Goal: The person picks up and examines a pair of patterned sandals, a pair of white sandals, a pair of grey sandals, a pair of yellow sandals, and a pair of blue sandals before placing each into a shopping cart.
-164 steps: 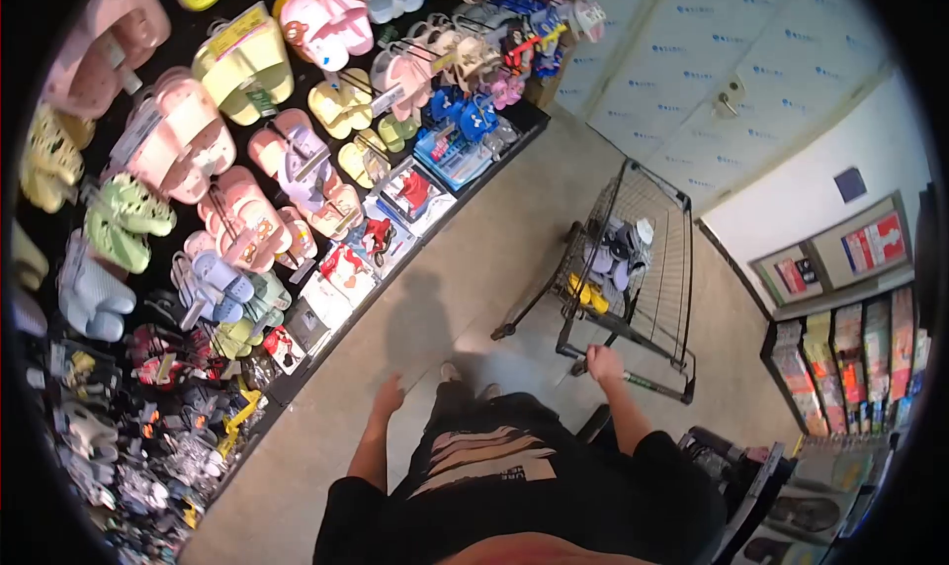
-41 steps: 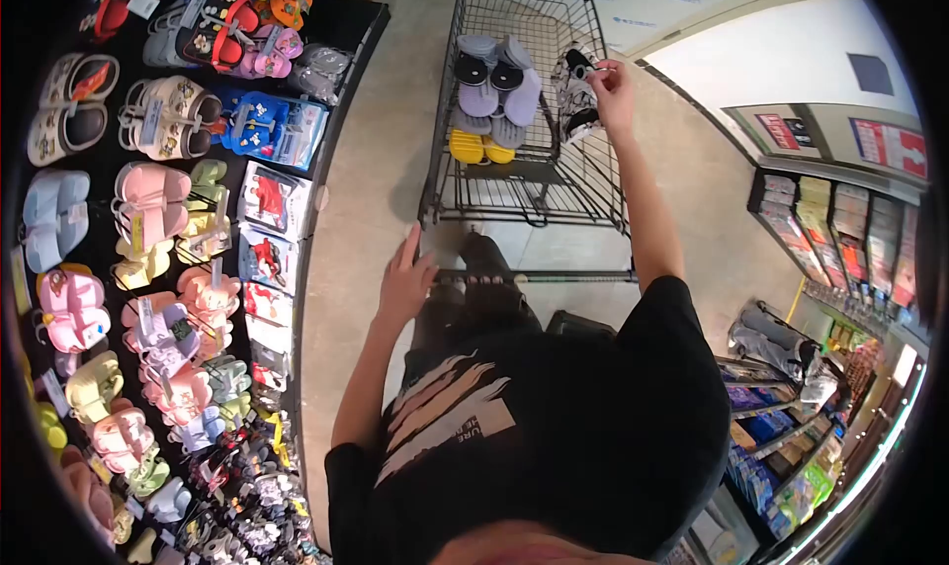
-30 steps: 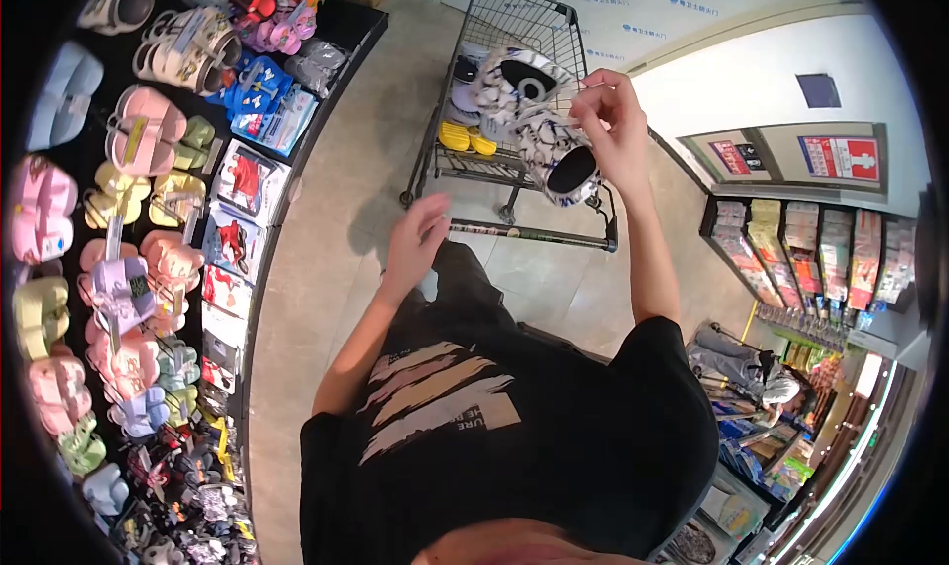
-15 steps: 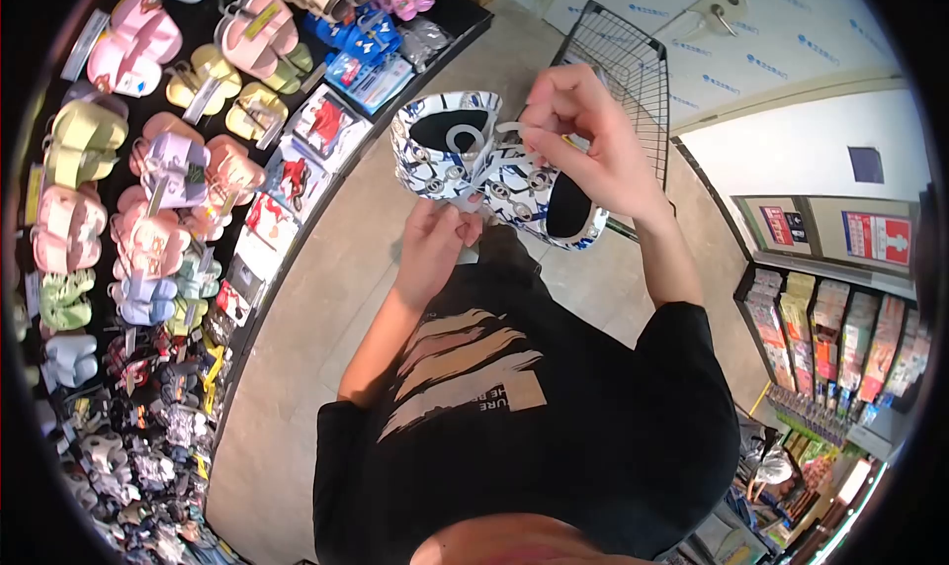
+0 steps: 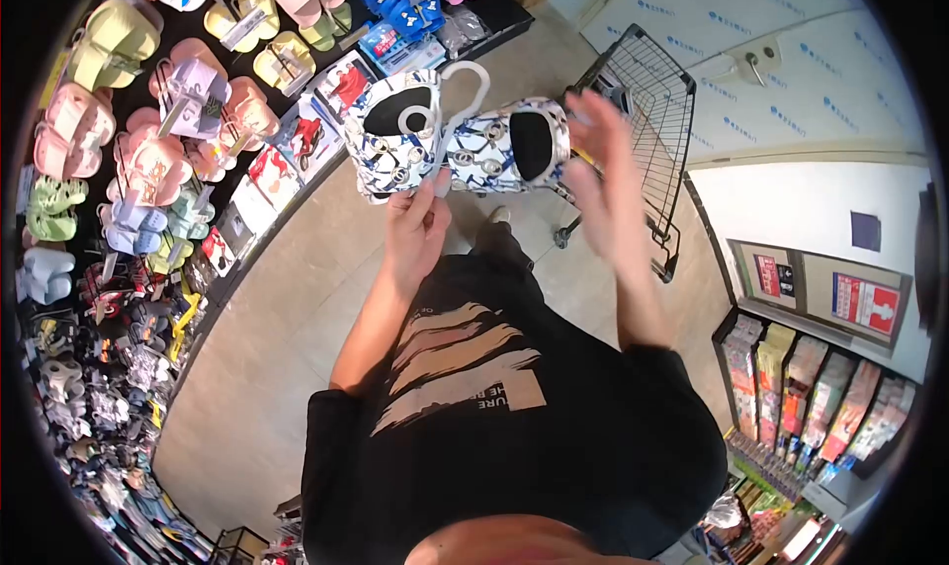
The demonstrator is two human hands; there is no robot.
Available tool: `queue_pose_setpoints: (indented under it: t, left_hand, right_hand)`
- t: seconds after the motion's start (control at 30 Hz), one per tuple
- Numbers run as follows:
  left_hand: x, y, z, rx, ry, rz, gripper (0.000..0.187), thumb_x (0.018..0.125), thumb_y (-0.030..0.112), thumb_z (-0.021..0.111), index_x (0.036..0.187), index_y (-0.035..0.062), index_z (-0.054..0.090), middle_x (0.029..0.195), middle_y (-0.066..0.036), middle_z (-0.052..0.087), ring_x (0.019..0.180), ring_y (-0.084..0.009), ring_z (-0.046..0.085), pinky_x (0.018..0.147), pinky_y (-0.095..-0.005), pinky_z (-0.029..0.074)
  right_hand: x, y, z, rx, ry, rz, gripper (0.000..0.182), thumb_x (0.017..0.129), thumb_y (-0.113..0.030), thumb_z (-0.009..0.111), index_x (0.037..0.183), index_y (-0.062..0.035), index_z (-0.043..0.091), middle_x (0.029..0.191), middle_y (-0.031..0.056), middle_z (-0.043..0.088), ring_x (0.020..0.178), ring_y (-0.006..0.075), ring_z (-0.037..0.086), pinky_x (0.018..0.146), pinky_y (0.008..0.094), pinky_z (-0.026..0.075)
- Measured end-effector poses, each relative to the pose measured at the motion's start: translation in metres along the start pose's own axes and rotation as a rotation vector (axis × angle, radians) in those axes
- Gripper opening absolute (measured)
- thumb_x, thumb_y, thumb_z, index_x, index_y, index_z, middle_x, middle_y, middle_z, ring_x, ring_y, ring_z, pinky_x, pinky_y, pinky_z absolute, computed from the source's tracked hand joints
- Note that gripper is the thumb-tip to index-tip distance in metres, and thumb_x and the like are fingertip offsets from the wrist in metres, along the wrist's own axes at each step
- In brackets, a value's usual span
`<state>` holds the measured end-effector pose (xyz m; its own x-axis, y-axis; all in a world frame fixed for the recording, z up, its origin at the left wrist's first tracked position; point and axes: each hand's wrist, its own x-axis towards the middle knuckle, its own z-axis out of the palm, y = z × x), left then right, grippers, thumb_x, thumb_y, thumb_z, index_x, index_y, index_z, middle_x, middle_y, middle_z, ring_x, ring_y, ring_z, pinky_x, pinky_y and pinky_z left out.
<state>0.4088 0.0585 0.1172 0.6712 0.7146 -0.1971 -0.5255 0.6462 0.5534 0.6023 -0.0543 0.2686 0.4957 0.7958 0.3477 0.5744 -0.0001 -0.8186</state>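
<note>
A pair of white slip-on clogs (image 5: 484,155) with a blue and grey chain-like print and dark insides hangs together on a white plastic shoe hanger (image 5: 481,88). The hanger's hook curves up free above the shoes. My left hand (image 5: 417,234) is closed, pinching the hanger's lower end between thumb and fingers below the left clog. To the right, my right hand (image 5: 610,184) is smeared by motion, its fingers apart beside the opening of the right clog, with nothing seen between them.
Racks of pastel slippers (image 5: 193,95) line the left side, with many darker shoes lower down. A black wire shopping cart (image 5: 652,110) stands ahead on the right, before a door (image 5: 781,61) with printed film. Packaged goods (image 5: 806,387) hang at the right.
My right hand has let go of the hanger's hook and moved right and down. The clogs have shifted left and turned, and the view has moved slightly.
</note>
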Motion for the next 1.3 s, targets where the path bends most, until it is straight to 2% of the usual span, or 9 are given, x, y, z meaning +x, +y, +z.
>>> queue_pose_setpoints:
  t: [0.2,0.3,0.53,0.6,0.93,1.0,1.07,1.2,1.3]
  left_hand:
    - [-0.007,0.011,-0.001,0.07,-0.011,-0.001,0.022,0.105,0.017,0.055,0.122,0.0059,0.064,0.12,-0.013,0.071,0.049,-0.0039,0.04,0.048,-0.0211,0.032]
    - [-0.013,0.025,0.002,0.097,-0.076,-0.089,0.024,0.106,0.021,0.053,0.12,0.0046,0.063,0.118,-0.014,0.072,0.05,-0.0031,0.041,0.049,-0.0208,0.032]
    - [-0.027,0.013,-0.002,-0.237,-0.081,-0.266,0.034,0.11,0.033,0.041,0.141,0.0184,0.047,0.137,-0.016,0.062,0.055,-0.0036,0.045,0.049,-0.0185,0.035]
    - [-0.029,0.013,-0.001,-0.261,-0.076,-0.277,0.035,0.11,0.034,0.04,0.141,0.0182,0.046,0.138,-0.014,0.062,0.054,-0.0036,0.044,0.049,-0.0183,0.034]
    - [-0.033,0.018,-0.007,-0.311,-0.118,-0.271,0.041,0.11,0.044,0.035,0.14,0.0193,0.048,0.14,-0.006,0.061,0.049,-0.0041,0.041,0.045,-0.0194,0.032]
    - [-0.035,0.021,-0.006,-0.239,-0.087,-0.257,0.043,0.109,0.047,0.036,0.139,0.0191,0.049,0.138,-0.007,0.062,0.048,-0.0062,0.041,0.044,-0.0193,0.032]
    - [-0.038,0.019,-0.001,-0.224,0.05,-0.325,0.043,0.108,0.049,0.036,0.137,0.019,0.049,0.132,-0.009,0.063,0.05,-0.0086,0.044,0.045,-0.02,0.033]
    - [-0.039,0.019,-0.006,-0.402,0.064,-0.313,0.038,0.109,0.044,0.04,0.133,0.0166,0.051,0.125,-0.013,0.063,0.055,-0.0124,0.051,0.047,-0.0217,0.036]
    - [-0.045,0.016,-0.022,-0.246,0.102,-0.236,0.031,0.107,0.031,0.049,0.133,0.0123,0.053,0.125,-0.018,0.062,0.065,-0.0183,0.063,0.053,-0.027,0.042]
  right_hand:
    - [-0.017,0.039,0.037,0.118,-0.04,0.229,0.045,0.1,-0.009,0.054,0.141,0.002,0.038,0.113,0.0244,0.067,0.102,0.0342,0.07,0.086,0.0408,0.053]
    - [-0.003,0.044,0.028,-0.05,0.102,-0.006,0.041,0.101,-0.009,0.052,0.139,-0.0004,0.04,0.108,0.0257,0.068,0.095,0.0417,0.069,0.08,0.0412,0.053]
    - [-0.001,0.048,0.019,-0.023,0.037,0.06,0.039,0.102,-0.009,0.047,0.141,-0.0061,0.042,0.111,0.0242,0.067,0.103,0.0404,0.067,0.089,0.0412,0.05]
    - [-0.011,0.054,0.022,0.021,-0.001,0.152,0.038,0.105,-0.009,0.044,0.142,-0.0016,0.042,0.126,0.0192,0.062,0.117,0.0283,0.061,0.102,0.0353,0.044]
    - [-0.028,0.051,0.043,0.134,-0.112,0.255,0.042,0.106,-0.01,0.044,0.146,-0.001,0.035,0.124,0.0228,0.062,0.107,0.0277,0.064,0.093,0.0365,0.048]
    - [-0.026,0.054,0.046,0.113,-0.143,0.205,0.043,0.105,-0.012,0.044,0.146,-0.0048,0.033,0.114,0.0266,0.067,0.108,0.0425,0.067,0.092,0.0411,0.049]
    - [-0.03,0.051,0.043,0.102,-0.17,0.191,0.042,0.105,-0.012,0.046,0.145,-0.0051,0.036,0.116,0.0257,0.067,0.109,0.0418,0.066,0.092,0.0416,0.049]
    - [-0.023,0.062,0.015,-0.024,-0.387,0.062,0.04,0.102,-0.014,0.052,0.14,-0.0046,0.044,0.121,0.0226,0.065,0.114,0.0375,0.065,0.094,0.0412,0.05]
    - [0.001,0.054,0.013,-0.101,-0.208,-0.019,0.039,0.099,-0.022,0.059,0.134,-0.004,0.055,0.123,0.0181,0.065,0.113,0.0329,0.065,0.096,0.0408,0.051]
